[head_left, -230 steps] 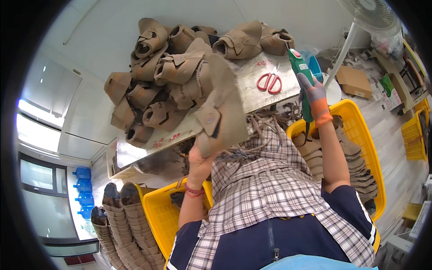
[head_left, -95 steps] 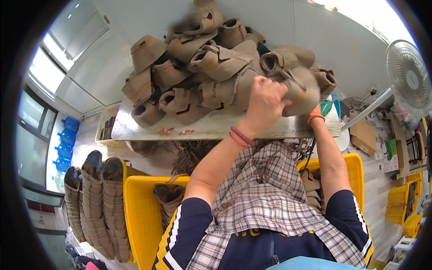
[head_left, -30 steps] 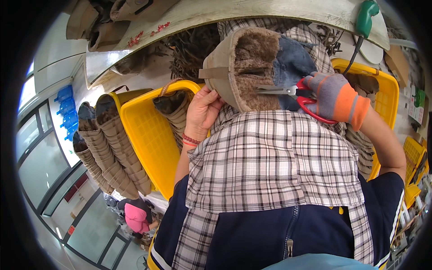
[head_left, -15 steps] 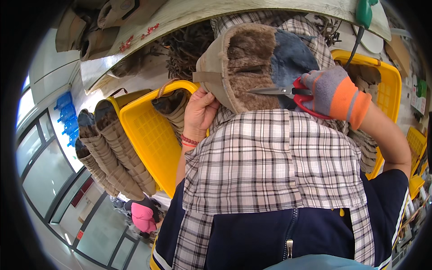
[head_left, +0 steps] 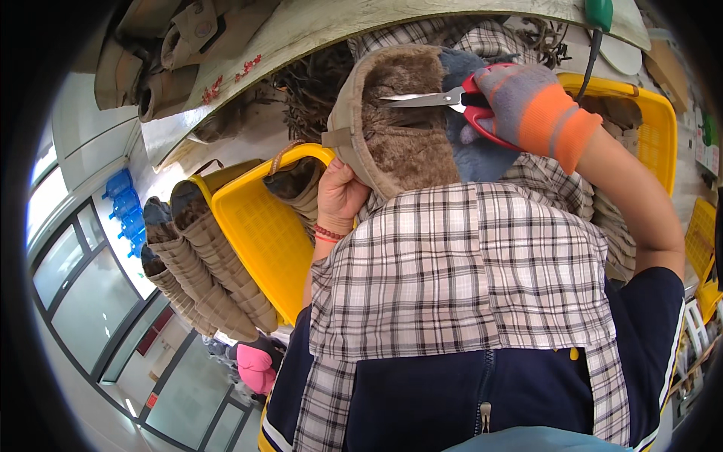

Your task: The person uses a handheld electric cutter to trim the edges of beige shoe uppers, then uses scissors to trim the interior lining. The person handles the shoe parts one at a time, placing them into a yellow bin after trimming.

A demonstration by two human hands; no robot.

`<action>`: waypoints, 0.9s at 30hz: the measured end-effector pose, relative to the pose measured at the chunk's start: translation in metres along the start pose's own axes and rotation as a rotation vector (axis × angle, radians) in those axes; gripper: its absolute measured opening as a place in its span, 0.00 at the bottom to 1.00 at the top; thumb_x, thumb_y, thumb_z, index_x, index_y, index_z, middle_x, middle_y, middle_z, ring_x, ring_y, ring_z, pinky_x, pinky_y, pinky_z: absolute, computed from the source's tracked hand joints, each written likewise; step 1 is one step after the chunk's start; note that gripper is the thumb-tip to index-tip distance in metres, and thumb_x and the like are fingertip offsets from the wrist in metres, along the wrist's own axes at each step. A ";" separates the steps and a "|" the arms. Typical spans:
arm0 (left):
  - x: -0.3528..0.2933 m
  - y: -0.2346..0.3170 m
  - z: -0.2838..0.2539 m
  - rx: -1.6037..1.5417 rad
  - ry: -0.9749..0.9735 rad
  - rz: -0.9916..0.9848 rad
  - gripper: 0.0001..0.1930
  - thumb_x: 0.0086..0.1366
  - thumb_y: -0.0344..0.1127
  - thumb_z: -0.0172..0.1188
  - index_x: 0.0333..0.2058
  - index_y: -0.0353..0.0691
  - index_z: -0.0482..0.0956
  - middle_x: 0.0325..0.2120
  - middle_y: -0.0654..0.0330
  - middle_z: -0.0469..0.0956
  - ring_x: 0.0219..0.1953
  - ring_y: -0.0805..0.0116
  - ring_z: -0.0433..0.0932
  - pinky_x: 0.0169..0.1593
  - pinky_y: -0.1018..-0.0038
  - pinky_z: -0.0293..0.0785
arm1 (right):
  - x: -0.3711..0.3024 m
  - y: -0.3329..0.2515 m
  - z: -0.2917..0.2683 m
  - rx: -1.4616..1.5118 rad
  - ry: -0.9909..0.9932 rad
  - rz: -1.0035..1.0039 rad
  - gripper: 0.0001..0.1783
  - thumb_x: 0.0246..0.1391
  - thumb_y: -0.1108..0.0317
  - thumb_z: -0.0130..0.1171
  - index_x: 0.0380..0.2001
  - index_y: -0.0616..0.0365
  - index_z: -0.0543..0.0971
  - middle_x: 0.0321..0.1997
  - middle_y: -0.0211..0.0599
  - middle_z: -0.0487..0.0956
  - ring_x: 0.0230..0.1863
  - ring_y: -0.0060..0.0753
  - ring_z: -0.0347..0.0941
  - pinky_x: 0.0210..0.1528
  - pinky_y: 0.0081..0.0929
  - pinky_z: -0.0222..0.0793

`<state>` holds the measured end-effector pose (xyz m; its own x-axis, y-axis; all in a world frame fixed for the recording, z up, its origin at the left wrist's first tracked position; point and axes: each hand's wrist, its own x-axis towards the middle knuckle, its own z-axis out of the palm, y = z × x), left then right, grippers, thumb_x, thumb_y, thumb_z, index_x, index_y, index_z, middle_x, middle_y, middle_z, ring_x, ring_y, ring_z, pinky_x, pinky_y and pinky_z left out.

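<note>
A beige, hollow, fur-lined piece (head_left: 407,147), shaped like a hat or a boot upper, lies over my lap; its lining is brown fur with a blue fur part at the right. A short strap tab (head_left: 337,138) sticks out at its left side. My bare left hand (head_left: 340,190) pinches its lower left edge, the fingertips partly hidden behind it. My right hand (head_left: 523,102), in a grey and orange glove, is closed round the red handles of a pair of scissors (head_left: 425,99). The blades point left over the brown fur, nearly together.
Yellow baskets (head_left: 260,237) (head_left: 659,143) stand on both sides of me. Stacks of similar nested fur-lined pieces (head_left: 218,264) lean outside the left one. A worn table edge (head_left: 339,34) curves across the far side, with beige pieces (head_left: 154,56) on it. A green-handled tool (head_left: 599,15) hangs at the top right.
My right hand has moved up and left with the scissors, whose blades now lie higher over the brown fur. My left hand keeps its hold, and the view has shifted slightly.
</note>
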<state>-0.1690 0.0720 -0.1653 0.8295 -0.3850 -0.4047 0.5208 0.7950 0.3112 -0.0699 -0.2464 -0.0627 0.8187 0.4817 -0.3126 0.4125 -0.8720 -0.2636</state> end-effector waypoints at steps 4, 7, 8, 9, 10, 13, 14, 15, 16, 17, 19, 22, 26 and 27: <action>0.002 -0.001 0.007 -0.030 0.036 0.011 0.11 0.61 0.22 0.52 0.43 0.34 0.68 0.36 0.61 0.75 0.41 0.67 0.78 0.49 0.68 0.76 | -0.016 -0.005 -0.010 -0.081 0.091 -0.049 0.19 0.46 0.50 0.61 0.37 0.51 0.78 0.32 0.36 0.79 0.37 0.37 0.76 0.39 0.32 0.72; 0.003 -0.004 0.028 0.030 0.048 0.028 0.13 0.61 0.22 0.52 0.45 0.34 0.67 0.34 0.62 0.73 0.43 0.69 0.77 0.46 0.70 0.77 | -0.020 -0.016 -0.015 -0.080 0.039 -0.066 0.18 0.46 0.52 0.61 0.36 0.52 0.78 0.31 0.35 0.78 0.35 0.36 0.76 0.38 0.32 0.72; 0.003 -0.004 0.028 0.049 0.059 0.038 0.13 0.61 0.22 0.52 0.45 0.34 0.67 0.36 0.61 0.74 0.43 0.68 0.77 0.47 0.69 0.77 | -0.018 -0.017 -0.012 -0.136 0.084 -0.103 0.17 0.46 0.53 0.61 0.35 0.53 0.78 0.30 0.35 0.79 0.35 0.36 0.76 0.38 0.32 0.72; 0.003 -0.004 0.028 0.069 0.069 0.046 0.13 0.61 0.22 0.52 0.45 0.34 0.67 0.37 0.60 0.74 0.44 0.67 0.76 0.48 0.68 0.76 | -0.017 -0.019 -0.014 -0.136 0.091 -0.114 0.17 0.46 0.53 0.60 0.34 0.53 0.78 0.30 0.35 0.79 0.35 0.36 0.76 0.38 0.32 0.72; 0.002 -0.004 0.026 0.088 0.081 0.059 0.14 0.61 0.22 0.52 0.46 0.34 0.67 0.39 0.59 0.74 0.45 0.66 0.76 0.49 0.67 0.75 | -0.015 -0.021 -0.016 -0.137 0.098 -0.130 0.16 0.46 0.54 0.60 0.33 0.53 0.78 0.30 0.34 0.79 0.35 0.36 0.76 0.37 0.31 0.72; -0.002 -0.002 0.011 0.160 0.047 0.057 0.24 0.58 0.27 0.60 0.54 0.33 0.68 0.52 0.53 0.72 0.54 0.61 0.70 0.62 0.66 0.61 | -0.012 -0.029 -0.024 -0.169 0.125 -0.184 0.13 0.45 0.56 0.60 0.29 0.53 0.80 0.28 0.34 0.79 0.33 0.35 0.77 0.34 0.30 0.72; -0.002 -0.001 0.010 0.171 0.044 0.063 0.24 0.58 0.27 0.59 0.54 0.33 0.68 0.52 0.53 0.72 0.54 0.61 0.70 0.61 0.66 0.61 | -0.011 -0.031 -0.025 -0.185 0.134 -0.202 0.12 0.45 0.56 0.60 0.27 0.52 0.80 0.28 0.34 0.79 0.32 0.35 0.77 0.33 0.30 0.72; -0.003 -0.001 0.008 0.181 0.041 0.069 0.23 0.58 0.27 0.59 0.53 0.33 0.68 0.52 0.54 0.72 0.54 0.61 0.70 0.61 0.65 0.61 | -0.008 -0.033 -0.026 -0.201 0.026 -0.183 0.13 0.46 0.55 0.60 0.30 0.53 0.79 0.29 0.35 0.79 0.32 0.36 0.77 0.33 0.30 0.72; -0.005 -0.001 0.012 0.191 0.042 0.077 0.23 0.59 0.27 0.58 0.53 0.33 0.68 0.52 0.54 0.72 0.54 0.60 0.70 0.61 0.65 0.61 | -0.004 -0.034 -0.028 -0.216 -0.083 -0.169 0.15 0.48 0.55 0.60 0.32 0.54 0.78 0.30 0.37 0.78 0.32 0.36 0.76 0.33 0.30 0.72; -0.007 -0.002 0.015 0.192 0.059 0.092 0.21 0.59 0.27 0.57 0.52 0.32 0.69 0.50 0.53 0.73 0.52 0.60 0.71 0.59 0.64 0.63 | -0.001 -0.036 -0.031 -0.231 -0.193 -0.154 0.17 0.49 0.54 0.59 0.35 0.55 0.78 0.31 0.39 0.77 0.32 0.37 0.76 0.34 0.30 0.72; -0.008 -0.003 0.021 0.193 0.089 0.116 0.17 0.60 0.26 0.54 0.49 0.30 0.72 0.47 0.50 0.75 0.49 0.60 0.74 0.57 0.63 0.68 | 0.001 -0.043 -0.044 -0.299 -0.212 -0.209 0.16 0.49 0.56 0.59 0.35 0.56 0.78 0.31 0.38 0.78 0.33 0.36 0.76 0.34 0.29 0.72; -0.007 0.000 0.012 0.194 0.032 0.104 0.19 0.60 0.25 0.54 0.51 0.29 0.70 0.48 0.50 0.74 0.50 0.59 0.74 0.56 0.63 0.68 | 0.002 -0.048 -0.061 -0.316 -0.235 -0.246 0.13 0.47 0.59 0.60 0.33 0.54 0.80 0.29 0.35 0.79 0.32 0.34 0.77 0.34 0.28 0.72; -0.008 0.004 0.021 0.278 0.016 0.072 0.19 0.59 0.27 0.57 0.51 0.33 0.71 0.49 0.53 0.74 0.52 0.60 0.72 0.59 0.63 0.63 | 0.003 -0.049 -0.061 -0.408 -0.225 -0.251 0.08 0.43 0.62 0.62 0.28 0.50 0.82 0.25 0.30 0.79 0.28 0.31 0.77 0.31 0.27 0.73; -0.010 0.002 0.028 0.292 0.025 0.085 0.19 0.59 0.27 0.57 0.50 0.32 0.71 0.50 0.53 0.73 0.52 0.60 0.72 0.59 0.63 0.63 | 0.003 -0.048 -0.063 -0.368 -0.202 -0.285 0.07 0.43 0.63 0.62 0.28 0.50 0.83 0.25 0.30 0.79 0.28 0.31 0.77 0.31 0.27 0.73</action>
<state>-0.1708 0.0640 -0.1364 0.8692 -0.3087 -0.3864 0.4889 0.6537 0.5776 -0.0622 -0.2090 0.0066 0.5748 0.6804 -0.4546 0.7512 -0.6590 -0.0365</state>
